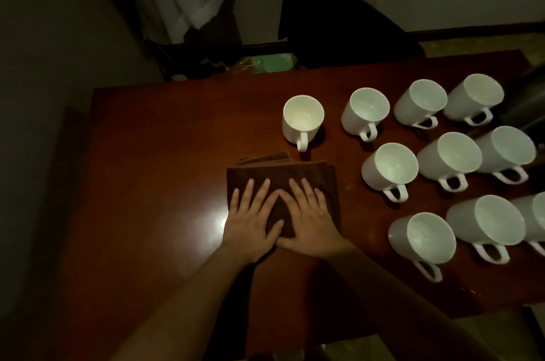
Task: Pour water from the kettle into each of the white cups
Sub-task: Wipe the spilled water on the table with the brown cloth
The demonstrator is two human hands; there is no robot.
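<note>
Your left hand [250, 222] and right hand [312, 223] lie flat, side by side, thumbs touching, on the folded brown cloth [280, 176] at the middle of the dark red wooden table [165, 148]. Just behind the cloth stands one white ceramic cup [302, 120], apart from the others. The remaining white handled cups [389, 168] stand in three rows toward the table's right edge, handles toward the near edge. A dark metal kettle [528, 101] sits at the far right corner, cut off by the frame.
</note>
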